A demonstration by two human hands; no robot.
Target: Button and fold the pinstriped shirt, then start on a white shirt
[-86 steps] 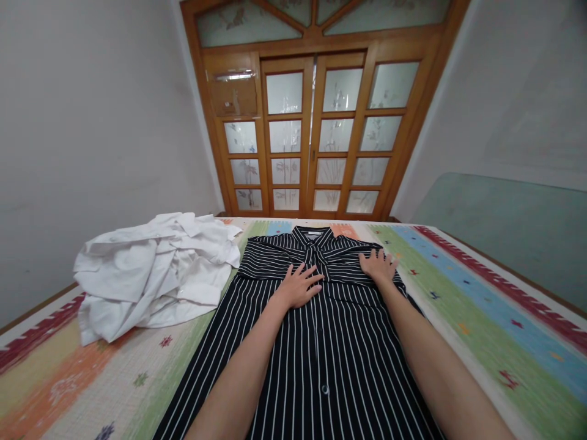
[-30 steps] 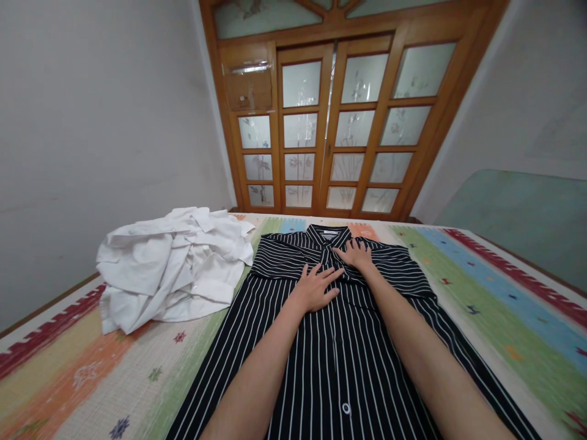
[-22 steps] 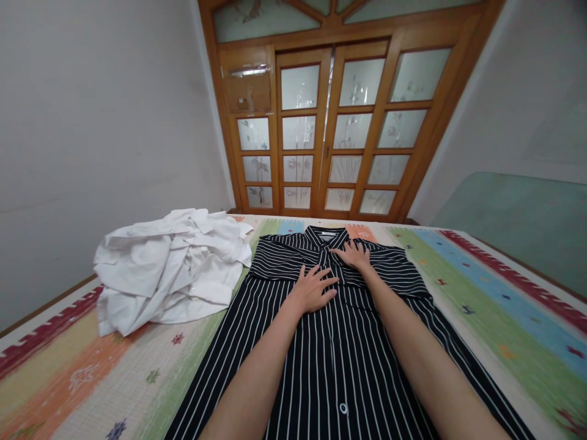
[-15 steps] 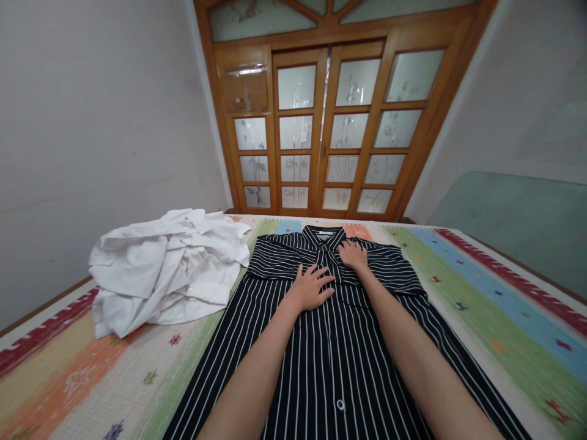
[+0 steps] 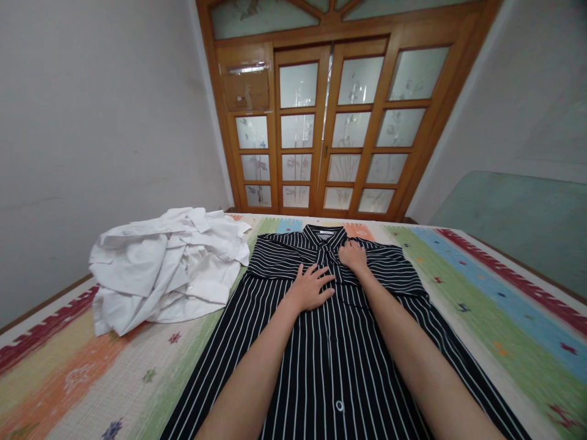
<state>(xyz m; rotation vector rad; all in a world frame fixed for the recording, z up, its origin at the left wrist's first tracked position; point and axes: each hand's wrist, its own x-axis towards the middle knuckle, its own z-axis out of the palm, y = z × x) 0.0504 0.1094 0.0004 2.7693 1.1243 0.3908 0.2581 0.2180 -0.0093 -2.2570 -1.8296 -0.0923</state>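
Left hand [image 5: 310, 289] lies spread and right hand [image 5: 353, 255] curled, fingertips hidden, pinch cannot be told, on striped shirt [image 5: 339, 354], collar [image 5: 324, 234] near far edge of patterned cover [image 5: 495, 318], bottom cut off, crumpled white cloth [image 5: 165, 269] toward left edge.
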